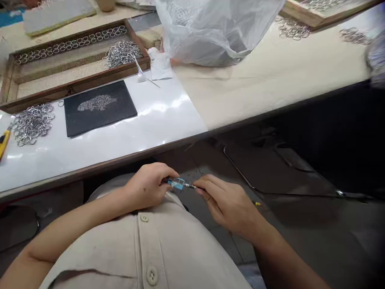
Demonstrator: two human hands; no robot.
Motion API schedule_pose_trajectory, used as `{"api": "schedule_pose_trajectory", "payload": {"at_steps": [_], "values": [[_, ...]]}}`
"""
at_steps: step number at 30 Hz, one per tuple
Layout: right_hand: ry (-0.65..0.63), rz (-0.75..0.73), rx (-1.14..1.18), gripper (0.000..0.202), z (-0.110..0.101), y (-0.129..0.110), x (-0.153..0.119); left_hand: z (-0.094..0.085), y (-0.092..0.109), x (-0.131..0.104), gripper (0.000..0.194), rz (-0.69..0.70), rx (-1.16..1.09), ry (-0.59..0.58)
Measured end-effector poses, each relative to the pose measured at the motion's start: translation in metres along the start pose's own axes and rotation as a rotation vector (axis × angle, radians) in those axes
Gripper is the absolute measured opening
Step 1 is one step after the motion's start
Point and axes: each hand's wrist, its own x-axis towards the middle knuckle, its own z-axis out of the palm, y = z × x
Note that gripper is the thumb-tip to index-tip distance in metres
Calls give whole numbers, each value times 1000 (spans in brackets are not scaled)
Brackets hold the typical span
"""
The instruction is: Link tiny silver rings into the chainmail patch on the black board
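Observation:
Low in front of my shirt, above the floor, both hands meet around a small tool. My left hand pinches a small blue pencil sharpener with a metal blade on its face. My right hand is closed around a thin, dark pencil, whose tip is at the sharpener's end. Whether the tip sits inside the hole is too small to tell. Most of the pencil is hidden by my right fingers. A yellowish end shows beyond that hand.
On the table, a black mat holds tiny shiny pieces. Metal rings are heaped to its left, beside a yellow-handled tool. Behind stands a wooden tray with rings, and a white plastic bag. Tweezers lie near the tray. A metal-framed chair is below right.

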Motion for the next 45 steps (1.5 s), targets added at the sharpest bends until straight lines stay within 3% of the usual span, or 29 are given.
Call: {"api": "schedule_pose_trajectory", "payload": {"at_steps": [8,17,28,45], "values": [[89,110,-65,4,5,0,-1,4,-9,1,24,22,-3,30],[177,29,-82,9,5,-1,1,4,-7,0,22,14,-11,21],[164,-13,-61,7,3,-1,2,3,-7,1,23,19,-7,22],[77,-21,-69,19,3,-1,2,4,-8,1,23,14,-2,19]]}}
